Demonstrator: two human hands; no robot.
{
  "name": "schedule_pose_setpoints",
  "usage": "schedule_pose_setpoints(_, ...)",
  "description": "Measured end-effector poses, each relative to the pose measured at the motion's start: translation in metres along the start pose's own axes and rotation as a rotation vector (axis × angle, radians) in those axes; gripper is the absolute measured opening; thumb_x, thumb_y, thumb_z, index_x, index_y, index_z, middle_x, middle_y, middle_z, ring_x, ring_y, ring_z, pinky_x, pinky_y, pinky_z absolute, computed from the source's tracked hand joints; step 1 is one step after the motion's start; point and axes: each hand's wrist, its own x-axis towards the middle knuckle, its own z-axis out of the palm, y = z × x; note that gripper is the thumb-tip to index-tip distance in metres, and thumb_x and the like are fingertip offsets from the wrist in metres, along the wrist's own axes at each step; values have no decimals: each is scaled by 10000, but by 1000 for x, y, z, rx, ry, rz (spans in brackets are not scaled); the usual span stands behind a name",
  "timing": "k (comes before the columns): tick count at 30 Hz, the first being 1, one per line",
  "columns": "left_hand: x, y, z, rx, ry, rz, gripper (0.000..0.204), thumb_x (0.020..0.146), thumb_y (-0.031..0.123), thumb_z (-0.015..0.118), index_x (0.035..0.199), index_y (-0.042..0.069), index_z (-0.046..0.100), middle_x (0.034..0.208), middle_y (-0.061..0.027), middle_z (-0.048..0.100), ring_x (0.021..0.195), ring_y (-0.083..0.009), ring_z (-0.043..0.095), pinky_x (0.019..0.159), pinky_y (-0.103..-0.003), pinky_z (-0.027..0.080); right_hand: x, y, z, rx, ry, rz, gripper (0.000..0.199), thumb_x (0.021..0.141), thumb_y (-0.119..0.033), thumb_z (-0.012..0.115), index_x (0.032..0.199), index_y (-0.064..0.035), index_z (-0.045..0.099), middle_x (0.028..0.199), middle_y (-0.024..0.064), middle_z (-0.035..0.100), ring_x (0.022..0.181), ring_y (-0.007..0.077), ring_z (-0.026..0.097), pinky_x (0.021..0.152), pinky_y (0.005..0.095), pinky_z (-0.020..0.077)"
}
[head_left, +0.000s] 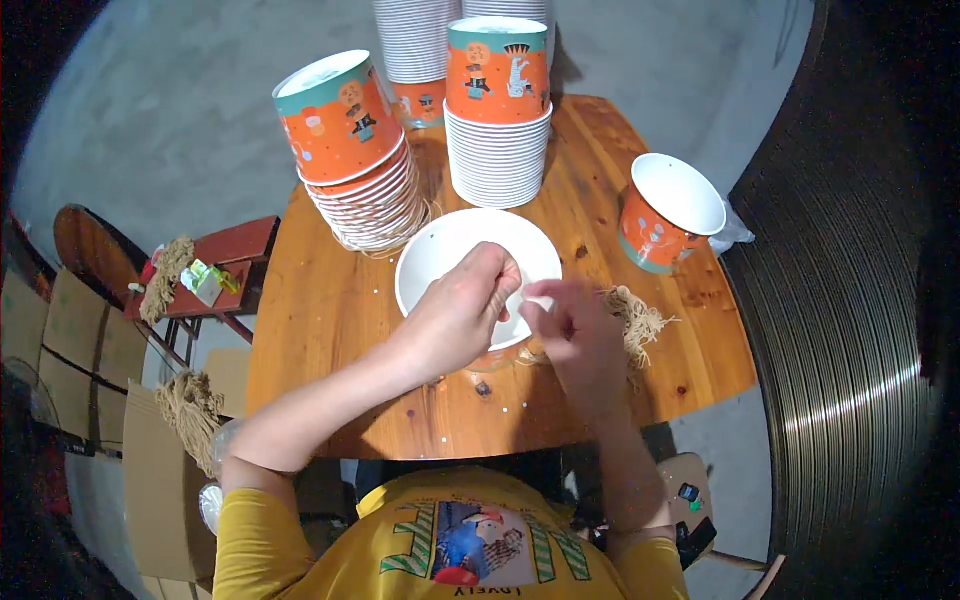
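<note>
A paper bucket (425, 262) with a white inside stands open before me, near the middle of the wooden table. My left hand (462, 308) is over its mouth, fingers curled into a fist. Close to its right side, my right hand (574, 328) has its fingers bent together and looks slightly blurred. Whatever either hand grips is too small or hidden to make out. Beige twine (636, 325) lies in a loose bundle just beyond my right hand. Another orange and green bucket (655, 235) stands apart at the right, its white mouth showing.
At the back left leans a stack of upturned buckets (335, 115) with twine along the rims. A second stack (497, 150) rises beside it, with more behind. Left of the table are a red bench (225, 255) and a cardboard box (160, 490); a stool (690, 475) is at lower right.
</note>
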Motion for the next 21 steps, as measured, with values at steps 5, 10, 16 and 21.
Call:
schedule_pose_setpoints(5, 2, -3, -2, -186, -53, -98, 141, 964, 156, 480, 1044, 40, 468, 878, -22, 543, 764, -96, 570, 610, -242, 492, 4, 3, -4, 91, -99, 93, 120, 839, -139, 640, 889, -30, 625, 608, -51, 450, 560, 33, 393, 500, 222, 311)
schedule_pose_setpoints(10, 11, -3, -1, -585, -275, -260, 365, 869, 77, 621, 1192, 38, 455, 924, 22, 556, 880, -73, 534, 836, -209, 417, 8, 19, -3, 226, -106, 126, 98, 868, -124, 609, 900, -33, 624, 663, -67, 483, 611, 20, 417, 541, 196, 325)
schedule_pose_setpoints(16, 18, -18, 6, -737, -343, -384, 218, 846, 37, 628, 1047, 29, 543, 861, 19, 581, 741, -57, 551, 656, -169, 445, 11, 36, -6, 313, -165, 152, 184, 886, -189, 594, 956, -20, 600, 818, 35, 598, 761, 108, 548, 694, 263, 459)
schedule_pose_setpoints(21, 19, -16, 10, -775, -346, -416, 84, 850, 47, 601, 931, 42, 577, 805, 15, 584, 697, -49, 534, 612, -164, 419, 7, 30, -12, 468, -107, 212, 108, 883, -104, 585, 970, -41, 596, 794, -25, 567, 731, 48, 515, 627, 190, 403)
